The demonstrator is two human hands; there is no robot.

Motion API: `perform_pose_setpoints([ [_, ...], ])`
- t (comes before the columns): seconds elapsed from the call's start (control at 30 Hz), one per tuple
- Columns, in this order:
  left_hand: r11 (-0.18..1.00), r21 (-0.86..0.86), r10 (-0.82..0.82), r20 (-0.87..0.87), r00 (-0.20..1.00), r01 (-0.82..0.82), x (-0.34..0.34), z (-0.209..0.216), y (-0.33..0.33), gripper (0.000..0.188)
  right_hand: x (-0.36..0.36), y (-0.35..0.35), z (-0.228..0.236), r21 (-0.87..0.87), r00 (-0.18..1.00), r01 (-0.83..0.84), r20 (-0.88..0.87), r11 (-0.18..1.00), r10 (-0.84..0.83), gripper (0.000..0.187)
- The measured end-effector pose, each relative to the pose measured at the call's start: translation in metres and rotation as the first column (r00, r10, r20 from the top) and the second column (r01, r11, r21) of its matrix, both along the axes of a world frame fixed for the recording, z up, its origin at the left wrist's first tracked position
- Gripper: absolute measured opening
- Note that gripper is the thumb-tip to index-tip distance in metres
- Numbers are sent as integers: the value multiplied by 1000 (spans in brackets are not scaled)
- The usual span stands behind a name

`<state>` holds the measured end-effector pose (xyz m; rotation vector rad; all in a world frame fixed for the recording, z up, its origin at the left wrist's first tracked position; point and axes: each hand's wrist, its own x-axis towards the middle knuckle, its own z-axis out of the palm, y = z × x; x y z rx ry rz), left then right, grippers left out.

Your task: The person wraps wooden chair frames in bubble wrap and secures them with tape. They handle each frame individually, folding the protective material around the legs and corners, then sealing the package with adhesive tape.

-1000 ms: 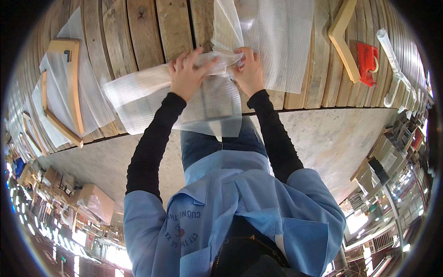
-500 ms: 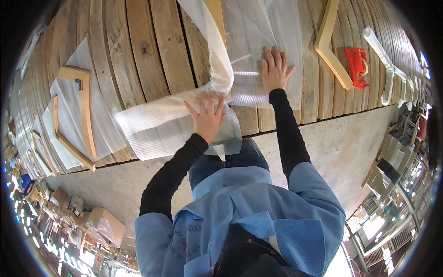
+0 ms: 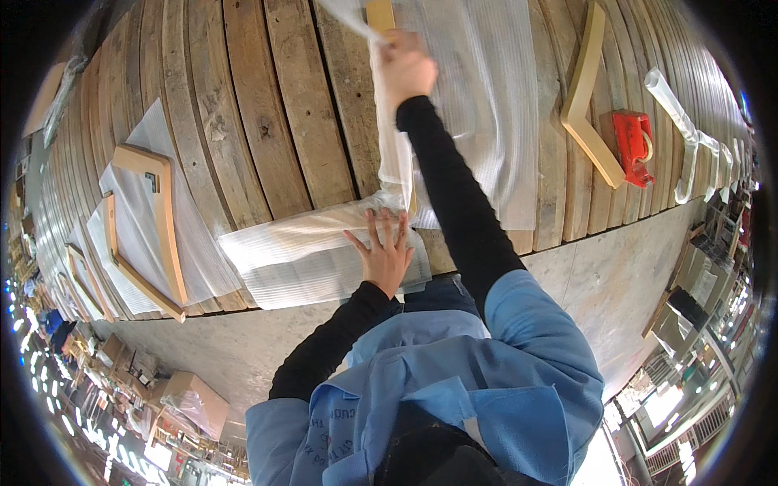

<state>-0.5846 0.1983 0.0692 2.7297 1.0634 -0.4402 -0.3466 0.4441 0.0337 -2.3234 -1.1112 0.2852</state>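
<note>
A white foam wrapping sheet (image 3: pixel 300 255) lies folded around an angled wooden frame piece, whose bare tan end (image 3: pixel 379 14) shows at the top. My left hand (image 3: pixel 384 257) presses flat on the folded foam near the table's front edge, fingers spread. Farther off, my right hand (image 3: pixel 408 69) is closed on the foam's edge along the wooden piece, its fingers blurred by motion. To the right of that hand, a loose part of the sheet (image 3: pixel 494 138) is spread over the planks.
The slatted wooden table (image 3: pixel 267 105) carries an unwrapped wooden piece (image 3: pixel 590 105), a red tape dispenser (image 3: pixel 634 150) and a wrapped white piece (image 3: pixel 689 138) on the right. At left, wooden frame pieces (image 3: pixel 168 219) rest on foam sheets. Cardboard boxes (image 3: pixel 194 403) stand beyond the floor.
My right hand has moved up and left, from lying flat on the spread foam to the wrapped wooden piece's edge. The left hand stays on the folded foam. The view has shifted slightly.
</note>
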Motion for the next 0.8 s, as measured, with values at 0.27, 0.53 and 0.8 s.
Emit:
perform_pose_setpoints([
  [0.27, 992, -126, -1, -45, 999, -5, 5, 9, 3, 90, 90, -19, -18, 325, 931, 279, 138, 903, -337, 31],
  [0.53, 993, -117, -14, -92, 996, 3, 12, 15, 4, 89, 72, -12, -38, 100, 873, -463, 222, 880, 434, 51],
  [0.8, 988, -56, 148, 66, 987, -145, 15, 15, 3, 75, 228, -113, -28, -140, 561, 339, 824, 930, -80, 78],
])
